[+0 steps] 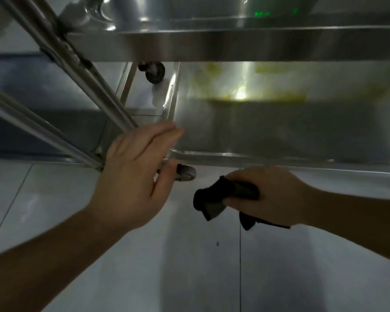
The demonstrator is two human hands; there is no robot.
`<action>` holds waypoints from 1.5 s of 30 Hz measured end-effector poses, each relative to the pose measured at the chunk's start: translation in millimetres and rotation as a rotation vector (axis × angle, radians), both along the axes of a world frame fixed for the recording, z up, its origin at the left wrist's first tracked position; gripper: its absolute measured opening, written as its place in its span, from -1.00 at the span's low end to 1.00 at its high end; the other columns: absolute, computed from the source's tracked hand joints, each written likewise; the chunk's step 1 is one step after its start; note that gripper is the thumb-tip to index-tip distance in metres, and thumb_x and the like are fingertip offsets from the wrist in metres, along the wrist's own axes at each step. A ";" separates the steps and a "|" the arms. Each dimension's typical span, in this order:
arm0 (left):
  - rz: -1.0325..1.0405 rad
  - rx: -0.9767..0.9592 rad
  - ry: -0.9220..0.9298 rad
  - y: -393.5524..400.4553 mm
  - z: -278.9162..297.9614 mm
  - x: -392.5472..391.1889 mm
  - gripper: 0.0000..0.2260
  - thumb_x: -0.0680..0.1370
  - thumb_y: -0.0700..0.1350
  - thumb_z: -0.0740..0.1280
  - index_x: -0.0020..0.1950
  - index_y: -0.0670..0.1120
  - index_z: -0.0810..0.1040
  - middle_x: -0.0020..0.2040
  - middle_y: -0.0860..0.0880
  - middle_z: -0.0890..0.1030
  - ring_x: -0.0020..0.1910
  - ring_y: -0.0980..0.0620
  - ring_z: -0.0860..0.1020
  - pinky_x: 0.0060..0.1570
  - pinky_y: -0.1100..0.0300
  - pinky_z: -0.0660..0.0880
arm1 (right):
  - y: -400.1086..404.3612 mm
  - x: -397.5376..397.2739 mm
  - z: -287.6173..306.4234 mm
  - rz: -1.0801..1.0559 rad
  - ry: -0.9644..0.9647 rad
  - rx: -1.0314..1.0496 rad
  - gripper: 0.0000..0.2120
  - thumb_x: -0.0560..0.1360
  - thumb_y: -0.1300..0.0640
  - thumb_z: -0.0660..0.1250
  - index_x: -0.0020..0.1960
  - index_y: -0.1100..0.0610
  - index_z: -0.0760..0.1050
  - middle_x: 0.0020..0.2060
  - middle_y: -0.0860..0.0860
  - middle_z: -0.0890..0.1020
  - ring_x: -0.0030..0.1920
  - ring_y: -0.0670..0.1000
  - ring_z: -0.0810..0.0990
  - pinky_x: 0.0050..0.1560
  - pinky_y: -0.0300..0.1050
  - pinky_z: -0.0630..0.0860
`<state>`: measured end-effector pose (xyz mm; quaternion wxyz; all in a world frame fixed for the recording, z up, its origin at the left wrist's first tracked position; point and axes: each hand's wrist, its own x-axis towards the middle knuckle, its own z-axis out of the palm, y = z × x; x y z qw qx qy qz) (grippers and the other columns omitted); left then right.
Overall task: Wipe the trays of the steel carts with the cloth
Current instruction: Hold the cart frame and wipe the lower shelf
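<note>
Pale floor tiles (99,255) with dark grout lines spread beneath a steel cart (234,46), seen from a low angle. Its lower tray (279,131) carries yellowish smears (268,95) toward the back and a bright glare spot. An upper tray edge crosses the top of the view. Slanted steel tubes (61,64) run down on the left side to the tray's near-left corner, and a caster wheel (186,173) sits just under that corner.

The left hand (133,176) rests at that corner with fingers extended and relaxed, grasping nothing. The right hand (270,197) hovers just in front of the tray's near rim, its fingers clenched around a bunched dark cloth (221,199), whose ends hang below the hand.
</note>
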<state>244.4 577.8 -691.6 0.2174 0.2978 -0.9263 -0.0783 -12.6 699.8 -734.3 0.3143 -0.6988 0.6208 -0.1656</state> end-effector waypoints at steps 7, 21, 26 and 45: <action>0.417 0.550 -0.023 -26.7 -70.5 31.6 -0.83 0.64 0.16 0.23 -0.10 0.15 0.48 -0.19 0.05 0.55 -0.18 0.09 0.55 -0.25 0.14 0.41 | -64.5 22.7 -18.3 -0.349 -0.101 -0.144 -0.83 0.54 -0.33 0.31 -0.07 -0.27 0.47 -0.21 -0.36 0.62 -0.22 -0.33 0.59 -0.34 -0.30 0.44; 0.399 0.903 0.819 -92.2 -76.4 -20.7 -0.72 0.52 -0.18 0.42 -0.34 0.12 0.66 -0.34 0.03 0.64 -0.26 0.06 0.64 -0.11 0.20 0.62 | -200.2 92.7 -79.4 -0.012 0.330 -0.060 -0.52 0.73 -0.14 -0.06 0.63 -0.14 0.23 0.63 -0.11 0.26 0.65 0.02 0.12 0.64 0.13 0.03; 0.382 0.864 0.885 -96.2 -84.1 -26.7 -0.73 0.44 -0.24 0.34 -0.39 0.08 0.53 -0.44 0.02 0.52 -0.36 -0.03 0.54 -0.19 0.06 0.57 | -156.2 65.8 -77.9 -0.036 0.470 -0.069 -0.34 0.60 -0.19 -0.23 0.69 -0.13 0.04 0.68 -0.11 0.12 0.68 -0.02 0.00 0.66 0.14 -0.05; 0.334 0.821 0.931 -95.6 -93.5 -32.8 -0.84 0.40 -0.30 0.27 -0.37 -0.22 0.35 -0.48 -0.11 0.41 -0.46 0.05 0.46 -0.39 0.20 0.45 | -220.1 42.2 -85.9 -0.629 0.520 0.019 -0.30 0.62 -0.17 0.02 0.71 0.00 -0.01 0.69 0.03 0.06 0.67 0.09 0.02 0.63 0.23 -0.13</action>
